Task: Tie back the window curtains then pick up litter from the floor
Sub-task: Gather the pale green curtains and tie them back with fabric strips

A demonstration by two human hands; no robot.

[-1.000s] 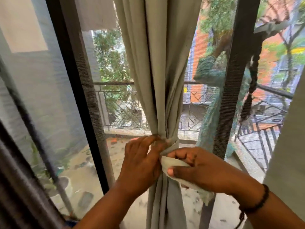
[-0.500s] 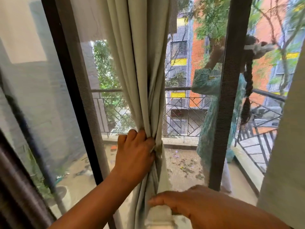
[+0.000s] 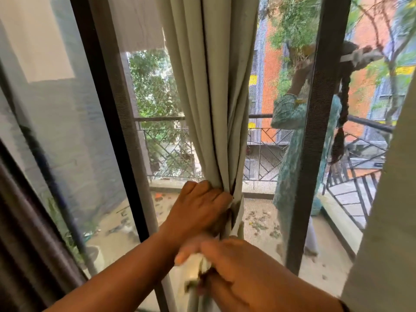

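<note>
Grey-green fabric ran down the centre of the frame: the curtain (image 3: 216, 91), bunched into tight folds w/ its gathered waist sitting just below mid-frame. We saw the left hand (image 3: 198, 210) wrapped round that waist, fingers curled tight across the folds and knuckles toward the camera, forearm coming up from the lower left. Directly below it, at bottom centre, the right hand (image 3: 245, 273) was closed on a pale strip of cloth (image 3: 194, 265), prob. the tie-back, w/ the thumb pinching it against the fingers; motion blur there, so we couldn't tell exactly how the strip was wound. A narrow band of the same pale material looped round the curtain just right of the left hand's fingertips. Both hands were near each other, the right one lower and closer to us. Behind the curtain stood the window frame (image 3: 96, 109), a dark upright slanting through the left third, and a second dark upright at right of centre. Through the glass, in the middle and right, we made out a balcony railing (image 3: 166, 152), trees and an orange building. At the far right edge hung another pale curtain panel (image 3: 387, 210). In the glass at upper right, a faint figure in green showed, too dim to read further.
</note>
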